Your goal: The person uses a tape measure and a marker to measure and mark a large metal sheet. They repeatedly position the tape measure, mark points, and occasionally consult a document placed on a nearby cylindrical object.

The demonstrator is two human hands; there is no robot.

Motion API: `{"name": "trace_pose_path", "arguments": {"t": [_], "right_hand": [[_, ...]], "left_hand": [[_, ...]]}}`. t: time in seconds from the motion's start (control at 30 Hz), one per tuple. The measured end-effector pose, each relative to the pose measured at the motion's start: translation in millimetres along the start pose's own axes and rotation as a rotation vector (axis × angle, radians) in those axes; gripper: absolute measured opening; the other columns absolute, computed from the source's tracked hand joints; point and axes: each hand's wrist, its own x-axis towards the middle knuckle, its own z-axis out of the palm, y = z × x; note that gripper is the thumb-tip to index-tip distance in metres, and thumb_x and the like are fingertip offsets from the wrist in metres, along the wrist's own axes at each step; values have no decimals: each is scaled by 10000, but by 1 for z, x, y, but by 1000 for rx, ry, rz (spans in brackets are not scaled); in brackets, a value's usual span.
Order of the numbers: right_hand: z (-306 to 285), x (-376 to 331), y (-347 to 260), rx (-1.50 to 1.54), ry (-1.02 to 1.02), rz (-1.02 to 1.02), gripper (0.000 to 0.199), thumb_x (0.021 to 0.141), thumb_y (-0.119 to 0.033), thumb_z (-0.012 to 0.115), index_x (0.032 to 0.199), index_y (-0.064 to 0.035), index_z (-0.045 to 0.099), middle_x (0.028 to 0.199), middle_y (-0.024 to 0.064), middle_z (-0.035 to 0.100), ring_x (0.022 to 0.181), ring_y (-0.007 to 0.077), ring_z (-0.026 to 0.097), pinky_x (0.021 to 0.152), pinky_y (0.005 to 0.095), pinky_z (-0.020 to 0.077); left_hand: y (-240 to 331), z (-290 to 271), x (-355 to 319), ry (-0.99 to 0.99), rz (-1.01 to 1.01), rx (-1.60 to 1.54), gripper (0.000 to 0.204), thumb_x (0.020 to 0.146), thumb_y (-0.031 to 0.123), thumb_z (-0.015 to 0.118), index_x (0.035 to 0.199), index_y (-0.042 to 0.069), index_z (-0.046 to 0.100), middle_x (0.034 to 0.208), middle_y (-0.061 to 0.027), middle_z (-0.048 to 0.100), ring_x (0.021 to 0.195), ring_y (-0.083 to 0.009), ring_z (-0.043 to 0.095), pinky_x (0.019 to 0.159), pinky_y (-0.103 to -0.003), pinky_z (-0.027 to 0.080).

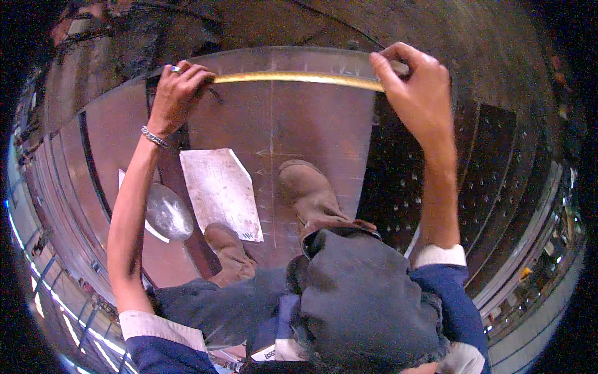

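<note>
A yellow measuring tape [299, 77] is stretched across the far edge of a large brown metal sheet [311, 124]. My left hand [177, 90], with a ring and a wrist chain, pins one end of the tape at the left. My right hand [414, 84] pinches the tape's other end at the right. I crouch on the sheet, with my brown boots [308, 190] planted below the tape.
A small pale cut plate [221, 190] lies on the sheet by my left boot [230, 252]. Beside it is a round shiny metal disc [167, 212]. Dark perforated sheets [398, 187] lie to the right. Stacked metal strips run along the left side.
</note>
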Motion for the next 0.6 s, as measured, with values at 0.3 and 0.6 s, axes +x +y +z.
{"name": "trace_pose_path", "arguments": {"t": [0.3,0.6], "right_hand": [[-43,10,-191,35,-509,-1005,162,804,-130,644,868,18,626,751,159,652,690,279,646,627,380,505],[34,92,-223,177,-459,-1059,202,755,-53,609,941,21,586,792,206,617,752,385,613,683,454,487]], "left_hand": [[-24,-17,19,-71,84,-32,109,864,230,648,940,153,648,944,16,641,935,-208,572,810,-369,414],[-110,17,-10,-43,-96,-102,180,788,164,708,949,152,631,933,10,633,950,-230,567,829,-402,420]]}}
